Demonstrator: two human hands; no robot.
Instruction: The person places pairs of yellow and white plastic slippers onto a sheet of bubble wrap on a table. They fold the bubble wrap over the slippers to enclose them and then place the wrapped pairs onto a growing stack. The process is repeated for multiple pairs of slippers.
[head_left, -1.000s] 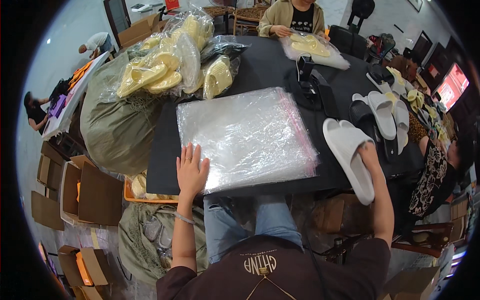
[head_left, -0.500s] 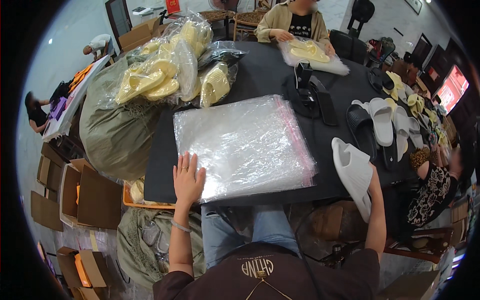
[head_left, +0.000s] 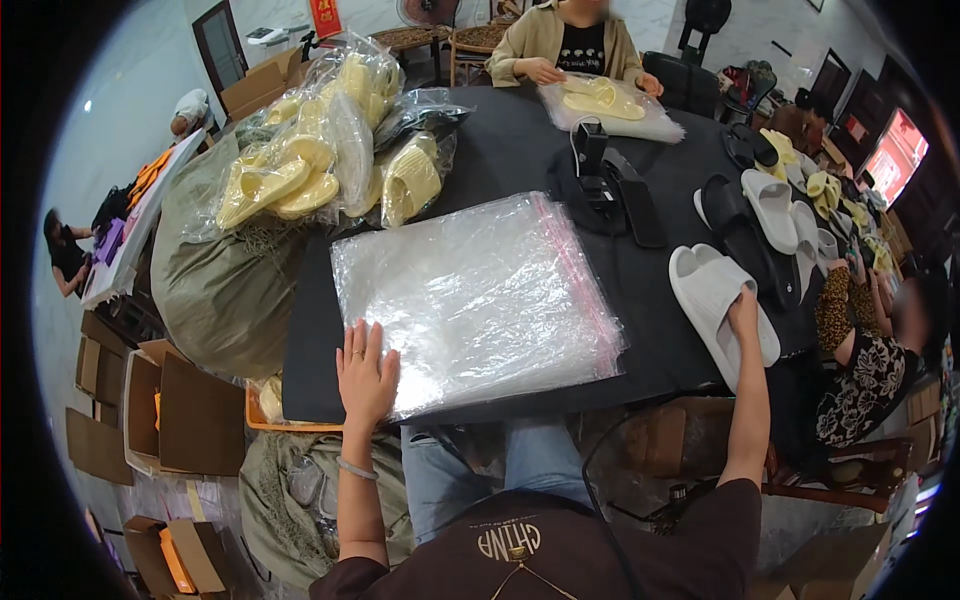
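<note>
A person sits at a black-covered table (head_left: 500, 150), left hand (head_left: 367, 380) laid palm down with the fingers a little apart on the near left corner of a stack of clear plastic bags (head_left: 465, 300). The right hand (head_left: 743, 314) grips a pair of white slippers (head_left: 704, 298) at the table's near right edge, beside the bags but apart from them; the fingertips are hidden, and whether the soles touch the cloth cannot be told. Good handling here would seem to call for light, even pressure from the left palm, since the slick film looks apt to slide and the top bag to crease. The slippers look best held snugly together, soles matched, as a loose grip could let one swing free. A low path over the cloth, short of the pink strip (head_left: 580, 285) along the bags' right side, should avoid a snag. Black slippers (head_left: 738, 225) lie just beyond the pair, and a black device (head_left: 592, 160) stands past the bags, both worth a wide berth
</note>
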